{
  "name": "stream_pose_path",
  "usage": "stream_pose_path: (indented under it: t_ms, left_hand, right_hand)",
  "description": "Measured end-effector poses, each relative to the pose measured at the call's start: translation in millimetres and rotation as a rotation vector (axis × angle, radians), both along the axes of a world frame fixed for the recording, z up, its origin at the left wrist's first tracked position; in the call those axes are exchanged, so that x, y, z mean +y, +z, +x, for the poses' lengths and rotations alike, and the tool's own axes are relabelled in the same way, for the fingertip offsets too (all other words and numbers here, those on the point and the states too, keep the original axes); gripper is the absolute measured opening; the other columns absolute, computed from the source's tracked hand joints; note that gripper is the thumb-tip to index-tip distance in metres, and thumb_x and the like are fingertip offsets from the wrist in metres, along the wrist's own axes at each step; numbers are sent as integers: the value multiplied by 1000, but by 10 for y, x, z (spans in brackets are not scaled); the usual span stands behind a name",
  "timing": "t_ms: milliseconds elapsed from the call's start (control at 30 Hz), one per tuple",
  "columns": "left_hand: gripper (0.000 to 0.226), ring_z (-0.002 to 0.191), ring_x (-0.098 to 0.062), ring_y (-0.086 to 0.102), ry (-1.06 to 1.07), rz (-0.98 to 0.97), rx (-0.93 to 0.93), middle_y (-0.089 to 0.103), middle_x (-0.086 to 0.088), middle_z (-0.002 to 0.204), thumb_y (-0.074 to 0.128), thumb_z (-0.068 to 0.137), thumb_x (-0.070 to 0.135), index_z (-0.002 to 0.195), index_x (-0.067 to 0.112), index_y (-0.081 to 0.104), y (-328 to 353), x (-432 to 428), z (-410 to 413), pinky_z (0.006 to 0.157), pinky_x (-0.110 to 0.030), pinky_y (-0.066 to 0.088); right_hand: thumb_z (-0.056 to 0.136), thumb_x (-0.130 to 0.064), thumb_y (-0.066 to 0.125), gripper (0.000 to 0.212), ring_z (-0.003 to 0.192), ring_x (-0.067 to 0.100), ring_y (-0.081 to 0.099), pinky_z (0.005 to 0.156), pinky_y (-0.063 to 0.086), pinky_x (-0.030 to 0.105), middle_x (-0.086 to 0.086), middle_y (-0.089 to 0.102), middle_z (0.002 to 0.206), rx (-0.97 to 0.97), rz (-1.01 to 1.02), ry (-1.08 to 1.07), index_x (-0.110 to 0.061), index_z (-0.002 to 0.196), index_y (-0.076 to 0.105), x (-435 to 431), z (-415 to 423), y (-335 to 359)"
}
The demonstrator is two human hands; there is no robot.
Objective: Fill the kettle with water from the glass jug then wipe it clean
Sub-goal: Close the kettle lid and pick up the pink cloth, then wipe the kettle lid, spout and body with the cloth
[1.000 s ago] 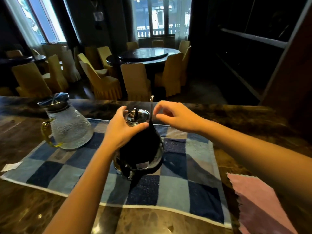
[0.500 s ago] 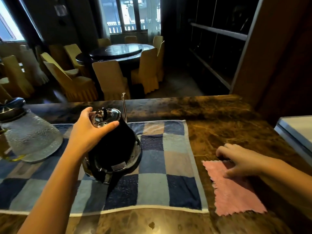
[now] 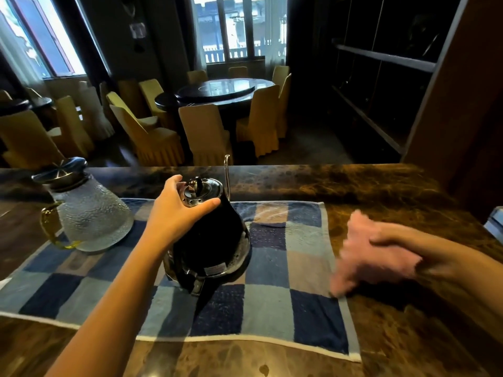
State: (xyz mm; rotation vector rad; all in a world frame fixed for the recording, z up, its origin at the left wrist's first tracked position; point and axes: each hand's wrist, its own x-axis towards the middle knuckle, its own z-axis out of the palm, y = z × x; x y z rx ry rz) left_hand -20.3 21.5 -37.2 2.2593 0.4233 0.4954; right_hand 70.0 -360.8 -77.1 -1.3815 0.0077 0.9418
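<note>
A black kettle [image 3: 215, 238] with a chrome lid and a thin upright spout stands on the blue checked towel [image 3: 272, 303] in the middle of the counter. My left hand [image 3: 174, 213] grips the kettle's neck just under the lid. My right hand [image 3: 400, 246] holds a pink cloth [image 3: 364, 257] in the air at the towel's right edge; both are blurred by motion. The textured glass jug [image 3: 89, 216], with a metal lid and a yellow handle, stands on the towel's left end.
The dark marble counter [image 3: 367, 183] runs across the view, its far edge just behind the kettle. A pale box corner [image 3: 494, 221] lies at the far right. Yellow-covered chairs and a round table fill the room beyond.
My right hand left the kettle's spout, reached to the pink cloth lying on the counter at the right, and now lifts it toward the kettle. My left hand has kept its grip.
</note>
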Motion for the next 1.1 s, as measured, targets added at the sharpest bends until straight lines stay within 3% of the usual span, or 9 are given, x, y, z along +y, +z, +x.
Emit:
stream_pose_path:
  t_ms: [100, 233, 433, 500, 567, 733, 833, 967, 1100]
  left_hand:
    - [100, 126, -23, 49, 1, -7, 8, 48, -10, 141, 78, 65, 46, 143, 11, 27, 13, -7, -14, 106, -43, 41]
    - [100, 124, -22, 51, 7, -7, 8, 49, -10, 140, 78, 65, 46, 143, 10, 28, 29, -32, -29, 106, -41, 41]
    - [98, 128, -22, 47, 28, 7, 12, 44, -10, 144, 78, 68, 42, 144, 10, 26, 53, -66, -29, 104, -33, 38]
    - [99, 128, -21, 46, 35, 6, 9, 43, -10, 145, 78, 67, 42, 145, 11, 25, 49, -68, -32, 104, -32, 38]
    - [99, 128, -20, 46, 34, 4, 5, 43, -8, 145, 79, 67, 42, 145, 11, 25, 57, -81, -35, 103, -30, 37]
    - [99, 128, -19, 46, 45, -2, -5, 43, -6, 145, 79, 67, 42, 145, 13, 25, 42, -63, -34, 98, -24, 34]
    - [99, 128, -19, 46, 43, -3, 0, 43, -6, 145, 79, 67, 42, 145, 13, 24, 47, -64, -29, 97, -23, 35]
    - [98, 129, -19, 45, 28, 32, 3, 43, -5, 145, 77, 68, 43, 145, 14, 24, 38, -61, -50, 99, -24, 35]
    - [102, 128, -16, 46, -19, 50, 25, 41, -5, 145, 76, 67, 48, 146, 15, 21, 12, -35, -49, 106, -33, 40]
  right_hand:
    - [74, -14, 65, 44, 98, 36, 67, 67, 61, 48, 20, 69, 110, 10, 280, -341, -13, 118, 59, 252, 1, 188]
    - [90, -13, 56, 19, 114, 30, 55, 93, 50, 54, 8, 60, 113, -159, 482, -603, -25, 104, 58, 738, 90, 189]
    - [84, -24, 67, 27, 106, 10, 59, 81, 51, 21, 2, 57, 120, -743, 174, -203, -18, 109, 60, 1689, -260, -314]
    - [78, -50, 65, 35, 121, 0, 47, 95, 43, 15, -10, 41, 138, -820, 145, 30, -19, 94, 66, 2014, -589, -620]
    - [87, -42, 60, 30, 119, -3, 48, 87, 44, 8, -11, 44, 137, -636, 257, -175, -13, 88, 67, 2200, -682, -722]
    - [102, -12, 40, 19, 82, 19, 55, 70, 44, 24, 2, 57, 87, -578, 195, -587, -15, 86, 51, 2418, -421, -640]
    - [101, -16, 42, 6, 92, 16, 52, 74, 44, 13, 1, 48, 103, -618, 111, -607, -17, 103, 48, 2646, -421, -752]
    - [93, -45, 32, 34, 117, 8, 47, 103, 43, 42, -13, 49, 122, -670, 97, -658, -33, 122, 46, 2823, -655, -896]
    - [93, -54, 30, 37, 125, 2, 42, 106, 36, 36, -23, 47, 131, -906, 248, -536, -54, 128, 43, 2848, -706, -592]
